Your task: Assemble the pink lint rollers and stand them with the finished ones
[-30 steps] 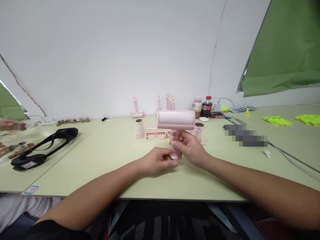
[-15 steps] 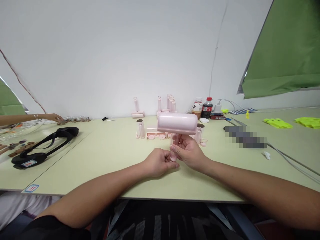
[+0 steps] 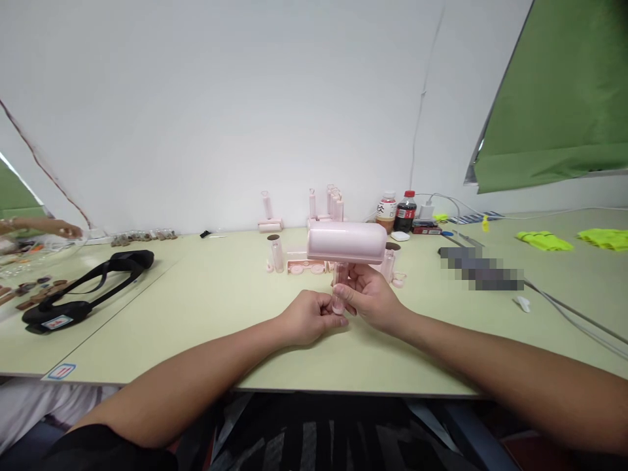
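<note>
A pink hair-remover roller (image 3: 346, 242) with a wide, rounded head stands upright above the table, head on top and clear ribbed handle (image 3: 339, 288) pointing down. My right hand (image 3: 375, 296) is closed around the handle, with the thumb across its front. At the handle's lower end my left hand (image 3: 311, 318) is closed, its thumb and fingertips pinching the bottom. Whether a small cap sits between those fingertips is hidden. Just behind are loose pink parts: a pink open piece (image 3: 307, 267), a clear handle tube (image 3: 278, 255) and another clear tube (image 3: 388, 263).
Several pink rollers (image 3: 337, 206) stand along the wall, with one (image 3: 270, 226) farther left. Two drink bottles (image 3: 405, 210) are at the back right, near cables and yellow cloths (image 3: 544, 241). A black headset strap (image 3: 88, 304) lies left; a co-worker's hand (image 3: 63, 228) is beyond it.
Both my hands keep their hold on the roller, which has shifted very slightly left and up at the handle end. The co-worker's hand has moved left, away from the row of small wrapped items.
</note>
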Tool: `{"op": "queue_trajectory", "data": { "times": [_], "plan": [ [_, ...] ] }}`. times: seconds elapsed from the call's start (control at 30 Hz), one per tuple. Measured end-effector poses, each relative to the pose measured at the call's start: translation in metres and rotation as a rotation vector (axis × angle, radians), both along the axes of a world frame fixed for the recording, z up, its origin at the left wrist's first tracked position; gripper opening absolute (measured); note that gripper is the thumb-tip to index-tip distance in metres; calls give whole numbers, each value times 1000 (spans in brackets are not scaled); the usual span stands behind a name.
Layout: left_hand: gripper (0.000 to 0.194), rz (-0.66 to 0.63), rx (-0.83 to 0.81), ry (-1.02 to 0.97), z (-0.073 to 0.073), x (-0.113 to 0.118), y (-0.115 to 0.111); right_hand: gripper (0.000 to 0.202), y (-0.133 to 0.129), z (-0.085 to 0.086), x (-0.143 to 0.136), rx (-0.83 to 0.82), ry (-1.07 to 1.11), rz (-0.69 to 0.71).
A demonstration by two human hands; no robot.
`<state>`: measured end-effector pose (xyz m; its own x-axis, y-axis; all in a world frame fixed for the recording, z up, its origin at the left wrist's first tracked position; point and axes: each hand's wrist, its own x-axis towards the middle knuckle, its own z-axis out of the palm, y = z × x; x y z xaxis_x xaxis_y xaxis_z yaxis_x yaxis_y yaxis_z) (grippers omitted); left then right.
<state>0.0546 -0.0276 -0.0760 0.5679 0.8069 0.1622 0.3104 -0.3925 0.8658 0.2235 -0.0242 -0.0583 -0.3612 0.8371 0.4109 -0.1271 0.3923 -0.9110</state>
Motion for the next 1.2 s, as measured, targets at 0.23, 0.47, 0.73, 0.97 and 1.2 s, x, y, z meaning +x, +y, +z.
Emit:
{"op": "queue_trajectory", "data": {
  "times": [0.23, 0.47, 0.73, 0.97, 1.2],
  "plan": [
    [33, 118, 114, -228, 15, -3, 1, 41, 7, -4, 8, 41, -6, -33],
    [39, 373, 47, -572, 57, -24, 19, 37, 8, -6, 8, 21, 22, -50],
    [17, 605, -83, -646, 126, -59, 68, 29, 7, -4, 7, 46, -43, -49],
    [13, 809, -226, -629, 144, -79, 130, 27, 5, -3, 8, 51, -72, -43],
    [15, 855, -262, -497, 132, -85, 168, 25, 6, -5, 8, 66, -109, -20]
  ]
}}
